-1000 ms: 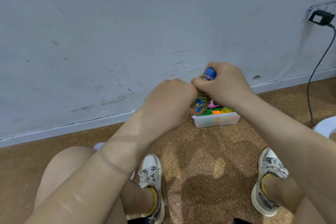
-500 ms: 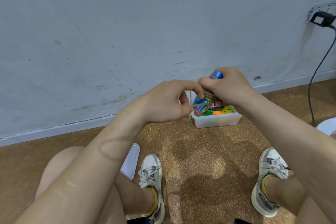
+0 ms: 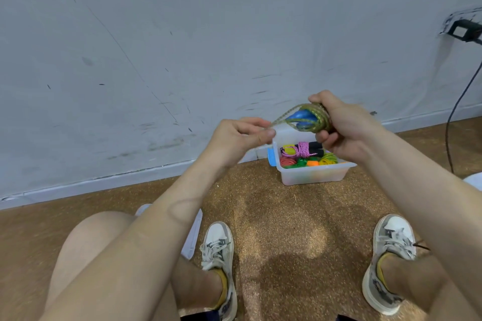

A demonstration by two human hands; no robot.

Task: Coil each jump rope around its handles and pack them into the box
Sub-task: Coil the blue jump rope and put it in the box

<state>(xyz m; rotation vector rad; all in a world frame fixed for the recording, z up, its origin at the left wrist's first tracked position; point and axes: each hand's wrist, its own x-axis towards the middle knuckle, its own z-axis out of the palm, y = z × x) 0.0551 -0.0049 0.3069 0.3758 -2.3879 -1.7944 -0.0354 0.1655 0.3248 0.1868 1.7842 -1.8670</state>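
Scuffed grey wall [image 3: 182, 47] over speckled brown floor [image 3: 281, 216]. Left hand [image 3: 240, 138]: thumb and forefinger pinched shut on the free end of the olive-green rope [image 3: 283, 117], which runs taut up and right. Right hand [image 3: 344, 128]: fingers curled tight around the blue handles [image 3: 300, 118], rope coils wound about them beside the fingertips. Below and just beyond both hands, the translucent box [image 3: 313, 176] sits against the wall, holding a pink-wound bundle [image 3: 302, 150] and red, green, orange and yellow coils.
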